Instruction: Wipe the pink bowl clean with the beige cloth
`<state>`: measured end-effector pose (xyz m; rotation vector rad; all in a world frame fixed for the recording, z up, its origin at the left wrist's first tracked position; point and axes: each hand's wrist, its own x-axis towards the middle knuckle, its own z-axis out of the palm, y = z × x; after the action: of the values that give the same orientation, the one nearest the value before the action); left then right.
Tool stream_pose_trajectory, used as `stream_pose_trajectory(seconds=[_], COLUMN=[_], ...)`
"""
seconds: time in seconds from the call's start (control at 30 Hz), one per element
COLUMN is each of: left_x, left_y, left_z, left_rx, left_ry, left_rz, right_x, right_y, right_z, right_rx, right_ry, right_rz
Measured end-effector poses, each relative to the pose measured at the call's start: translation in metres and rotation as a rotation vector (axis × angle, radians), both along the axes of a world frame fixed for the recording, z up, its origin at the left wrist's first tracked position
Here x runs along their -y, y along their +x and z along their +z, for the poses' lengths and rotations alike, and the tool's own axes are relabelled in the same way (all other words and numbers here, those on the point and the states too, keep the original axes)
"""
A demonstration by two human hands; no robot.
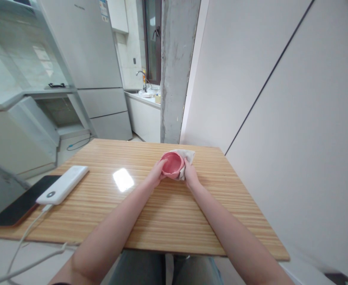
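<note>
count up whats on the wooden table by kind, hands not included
pink bowl: 1, held by the left hand
white cloth: 1, pressed to the bowl by the right hand
white power bank: 1
dark phone: 1
total on the table: 4
</note>
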<state>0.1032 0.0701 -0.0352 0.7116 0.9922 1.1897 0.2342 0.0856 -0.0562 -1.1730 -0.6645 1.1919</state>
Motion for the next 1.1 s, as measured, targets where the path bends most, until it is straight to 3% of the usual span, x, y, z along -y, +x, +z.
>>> stream_pose_trajectory(seconds=[0.17, 0.5, 0.7, 0.9, 1.1], left_x=[-0.005, -0.007, -0.002, 0.001, -0.002], left_y=[-0.005, 0.001, 0.000, -0.004, -0.002], left_z=[-0.001, -0.006, 0.002, 0.008, 0.005], left_rx=[0.018, 0.013, 0.098, 0.055, 0.064], left_ry=[-0.107, 0.017, 0.077, 0.052, 0.091], left_rz=[0.011, 0.269, 0.179, 0.000, 0.033], right_x=[-0.001, -0.002, -0.002, -0.003, -0.003], right_y=[-0.004, -0.009, -0.009, -0.004, -0.004], right_z=[-0.007, -0.009, -0.012, -0.014, -0.013], right_rx=[-0.002, -0.012, -0.006, 0.039, 0.051], right_ry=[0.026, 0.054, 0.081, 0.082, 0.056], right_rz=[0.032, 0.057, 0.071, 0.059, 0.071])
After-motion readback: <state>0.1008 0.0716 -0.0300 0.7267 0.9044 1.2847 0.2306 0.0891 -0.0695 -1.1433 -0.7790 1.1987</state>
